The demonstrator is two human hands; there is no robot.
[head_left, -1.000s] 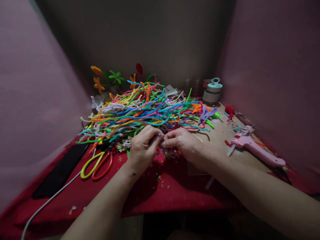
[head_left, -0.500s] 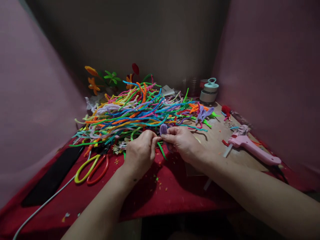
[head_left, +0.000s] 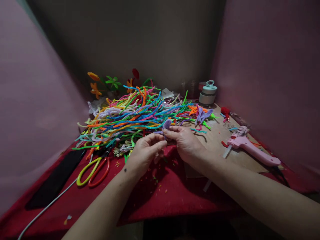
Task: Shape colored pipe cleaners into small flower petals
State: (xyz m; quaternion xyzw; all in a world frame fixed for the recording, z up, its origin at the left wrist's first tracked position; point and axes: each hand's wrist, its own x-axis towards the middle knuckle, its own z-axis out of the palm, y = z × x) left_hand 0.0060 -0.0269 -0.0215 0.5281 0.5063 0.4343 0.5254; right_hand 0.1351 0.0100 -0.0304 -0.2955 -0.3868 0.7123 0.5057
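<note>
My left hand [head_left: 146,151] and my right hand [head_left: 183,141] meet at the table's middle, fingers pinched together. Between them they hold a small purple pipe-cleaner piece [head_left: 166,125] bent into a loop that sticks up above my right thumb. Just behind the hands lies a big heap of pipe cleaners [head_left: 135,113] in many colours. Both forearms reach in from the bottom edge over the red cloth [head_left: 160,193].
Scissors [head_left: 93,170] with yellow and orange handles lie left of my left hand. A pink glue gun [head_left: 251,150] rests on a cardboard sheet [head_left: 220,143] at right. Pipe-cleaner flowers [head_left: 110,81] stand at the back left, a tape dispenser [head_left: 207,95] at the back right. A black slab [head_left: 53,181] and white cable [head_left: 47,208] lie at the left.
Both hands have lifted slightly and turned; the purple piece now stands up as a loop above my right thumb, where earlier it was hidden between the fingers.
</note>
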